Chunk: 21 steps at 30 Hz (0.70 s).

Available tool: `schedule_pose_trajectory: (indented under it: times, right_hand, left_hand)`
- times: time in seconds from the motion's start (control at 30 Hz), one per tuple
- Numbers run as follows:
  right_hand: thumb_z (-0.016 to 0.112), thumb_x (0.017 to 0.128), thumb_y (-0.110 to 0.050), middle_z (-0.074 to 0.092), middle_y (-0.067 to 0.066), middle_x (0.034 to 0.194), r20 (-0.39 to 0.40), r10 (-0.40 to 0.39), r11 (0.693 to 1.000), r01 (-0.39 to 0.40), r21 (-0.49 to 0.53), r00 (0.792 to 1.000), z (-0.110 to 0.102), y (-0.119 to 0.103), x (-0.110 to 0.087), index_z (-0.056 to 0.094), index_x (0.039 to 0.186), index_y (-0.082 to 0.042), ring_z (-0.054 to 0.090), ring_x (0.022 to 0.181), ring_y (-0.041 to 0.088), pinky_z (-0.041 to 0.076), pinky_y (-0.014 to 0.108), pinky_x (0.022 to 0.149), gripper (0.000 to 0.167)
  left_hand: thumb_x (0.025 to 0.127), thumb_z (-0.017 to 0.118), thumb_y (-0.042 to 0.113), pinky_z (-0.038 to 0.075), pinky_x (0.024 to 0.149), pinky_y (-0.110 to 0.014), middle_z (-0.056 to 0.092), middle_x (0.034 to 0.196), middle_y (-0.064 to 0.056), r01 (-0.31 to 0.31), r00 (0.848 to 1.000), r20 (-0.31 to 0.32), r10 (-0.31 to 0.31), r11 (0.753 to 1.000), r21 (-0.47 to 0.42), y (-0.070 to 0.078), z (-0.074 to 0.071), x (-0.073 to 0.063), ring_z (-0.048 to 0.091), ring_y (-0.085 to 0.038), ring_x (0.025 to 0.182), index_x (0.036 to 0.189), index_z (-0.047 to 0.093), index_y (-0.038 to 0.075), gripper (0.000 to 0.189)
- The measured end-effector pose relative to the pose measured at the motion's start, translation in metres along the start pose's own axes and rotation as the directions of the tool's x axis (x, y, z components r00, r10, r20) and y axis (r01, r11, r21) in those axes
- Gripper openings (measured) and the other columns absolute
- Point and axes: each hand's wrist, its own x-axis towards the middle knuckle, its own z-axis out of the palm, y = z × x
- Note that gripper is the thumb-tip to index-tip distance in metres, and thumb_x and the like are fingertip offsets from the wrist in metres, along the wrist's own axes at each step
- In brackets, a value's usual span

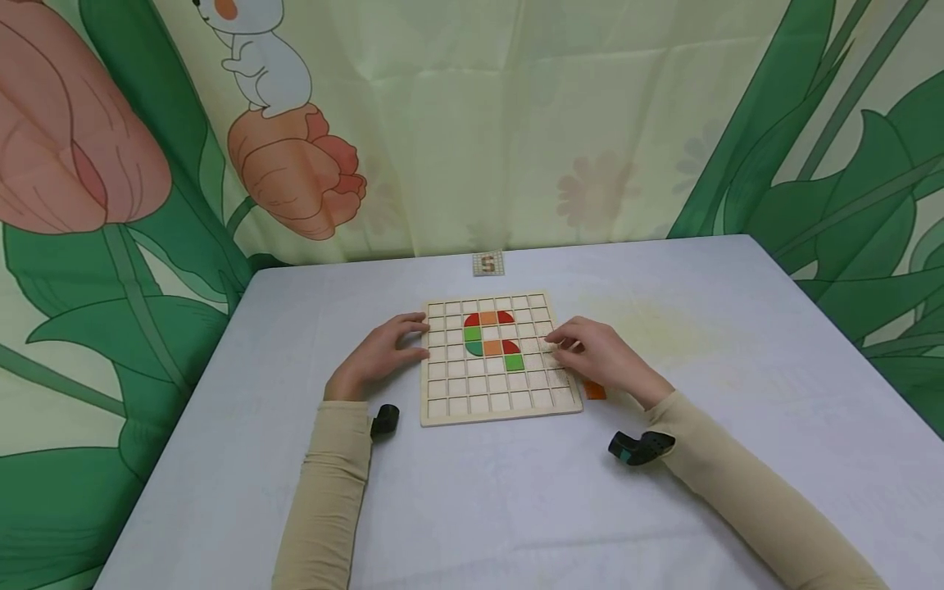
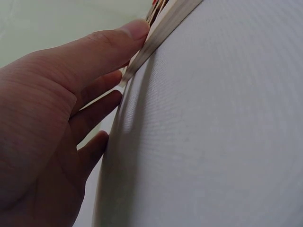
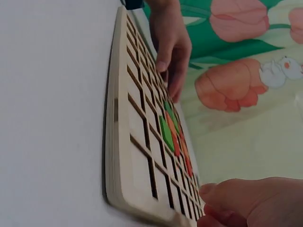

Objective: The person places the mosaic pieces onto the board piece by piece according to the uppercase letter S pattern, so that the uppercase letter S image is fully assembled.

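Note:
A wooden grid board [image 1: 457, 406] lies flat on the table. Set in its cells are red rounded pieces [image 1: 505, 316], orange squares [image 1: 488, 318], green squares [image 1: 514, 362] and a teal rounded piece [image 1: 474, 349], forming a curved figure. My left hand [image 1: 379, 351] touches the board's left edge with thumb and fingertips, its fingers loosely extended. Over the right edge is my right hand [image 1: 596, 351], thumb and fingers close together at the rim. No piece shows between them. An orange piece [image 1: 594, 391] lies beside the board, partly hidden below the right hand.
A small card [image 1: 487, 263] with an S-shaped figure lies at the table's far edge. White cloth covers the table [image 1: 472, 508]. A printed curtain [image 1: 516, 123] hangs behind it. Black wrist cameras [image 1: 640, 448] are strapped at both sleeves.

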Motion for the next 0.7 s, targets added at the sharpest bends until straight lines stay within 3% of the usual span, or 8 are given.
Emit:
schedule_pose_trajectory:
  times: [0.27,0.5,0.7]
  right_hand:
    - [0.066,0.092,-0.01,0.065,0.012,0.109,-0.024,0.098,0.994,-0.099,-0.043,0.995,-0.03,0.034,-0.031,0.067,0.117,0.001,0.063,0.093,0.025,0.054,0.044,0.083,0.027]
    - [0.069,0.09,-0.013,0.065,0.01,0.107,0.064,0.161,0.984,-0.156,-0.086,0.985,-0.044,0.045,-0.049,0.066,0.119,0.001,0.058,0.094,0.024,0.052,0.045,0.086,0.032]
    - [0.075,0.085,-0.013,0.064,0.006,0.102,0.117,0.142,0.989,-0.135,-0.068,0.983,-0.047,0.042,-0.055,0.067,0.117,0.0,0.056,0.09,0.021,0.051,0.034,0.078,0.036]
  left_hand:
    - [0.091,0.071,0.024,0.027,0.115,-0.045,0.04,0.152,-0.009,0.012,1.0,-0.002,-0.012,1.0,-0.005,0.002,-0.001,-0.001,0.031,-0.028,0.142,0.135,0.057,0.003,0.051]
    - [0.091,0.071,0.025,0.026,0.116,-0.045,0.04,0.152,-0.008,0.028,1.0,0.004,-0.028,1.0,-0.007,0.002,0.0,-0.001,0.031,-0.028,0.143,0.136,0.057,0.004,0.051]
    - [0.091,0.071,0.025,0.026,0.116,-0.046,0.039,0.153,-0.008,0.028,1.0,0.007,-0.028,1.0,-0.009,0.001,0.001,0.0,0.03,-0.028,0.143,0.136,0.056,0.004,0.052]
